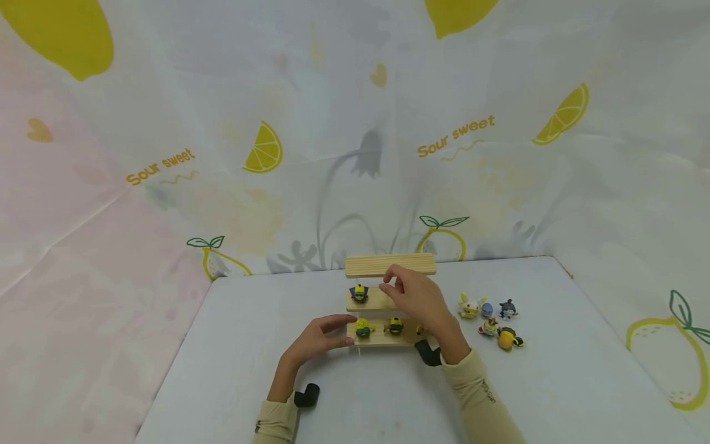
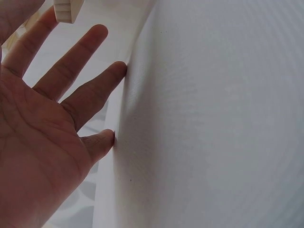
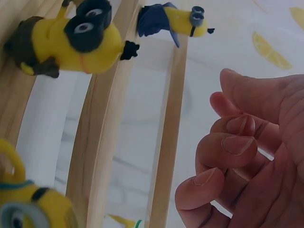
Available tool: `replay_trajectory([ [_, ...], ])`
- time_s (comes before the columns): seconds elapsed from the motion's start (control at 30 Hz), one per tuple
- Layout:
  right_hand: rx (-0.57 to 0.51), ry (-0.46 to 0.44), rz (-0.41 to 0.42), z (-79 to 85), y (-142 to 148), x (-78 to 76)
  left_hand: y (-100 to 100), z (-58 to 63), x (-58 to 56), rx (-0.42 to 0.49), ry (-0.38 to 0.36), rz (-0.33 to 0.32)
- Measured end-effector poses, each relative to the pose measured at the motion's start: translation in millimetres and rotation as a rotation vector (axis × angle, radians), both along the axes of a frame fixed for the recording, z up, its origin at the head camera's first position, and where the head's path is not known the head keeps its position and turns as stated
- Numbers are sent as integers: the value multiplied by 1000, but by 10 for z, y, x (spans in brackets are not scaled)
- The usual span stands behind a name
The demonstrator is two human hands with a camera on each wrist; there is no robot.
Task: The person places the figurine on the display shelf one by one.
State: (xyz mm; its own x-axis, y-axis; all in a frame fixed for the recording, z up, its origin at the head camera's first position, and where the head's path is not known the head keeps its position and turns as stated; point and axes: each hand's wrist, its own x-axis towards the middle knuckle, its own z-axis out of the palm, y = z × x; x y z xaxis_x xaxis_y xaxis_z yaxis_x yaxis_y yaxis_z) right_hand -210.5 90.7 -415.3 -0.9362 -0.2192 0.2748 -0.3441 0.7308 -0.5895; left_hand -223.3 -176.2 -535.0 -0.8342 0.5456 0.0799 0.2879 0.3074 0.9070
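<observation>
A three-tier wooden shelf [image 1: 391, 265] stands on the white table. On its middle tier, at the left, is a Minion figure with a blue cape [image 1: 359, 293]. The bottom tier bears a Minion figure in green [image 1: 363, 328], a dark-goggled Minion figure [image 1: 396, 325] and another yellow Minion figure [image 3: 42, 209], partly hidden by my right forearm in the head view. My left hand [image 1: 318, 339] rests at the shelf's left end, fingers spread and fairly straight. Loosely curled and holding nothing, my right hand [image 1: 418, 299] hovers before the middle and top tiers, right of the caped figure.
Right of the shelf lie several small figures, among them a white-and-yellow figure [image 1: 469, 306], a dark-haired figure [image 1: 507, 309] and an orange-yellow figure [image 1: 507, 338]. A lemon-printed cloth [image 1: 344, 123] hangs behind the table [image 1: 249, 327]. Black wrist mounts [image 1: 307, 395] sit at both cuffs.
</observation>
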Motion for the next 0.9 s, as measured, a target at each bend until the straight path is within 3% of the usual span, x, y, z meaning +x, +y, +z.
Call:
replay_trajectory([
  [0.9,-4,40,-79,-147,648,230,-24,-41,-35,-11,-28,-18],
])
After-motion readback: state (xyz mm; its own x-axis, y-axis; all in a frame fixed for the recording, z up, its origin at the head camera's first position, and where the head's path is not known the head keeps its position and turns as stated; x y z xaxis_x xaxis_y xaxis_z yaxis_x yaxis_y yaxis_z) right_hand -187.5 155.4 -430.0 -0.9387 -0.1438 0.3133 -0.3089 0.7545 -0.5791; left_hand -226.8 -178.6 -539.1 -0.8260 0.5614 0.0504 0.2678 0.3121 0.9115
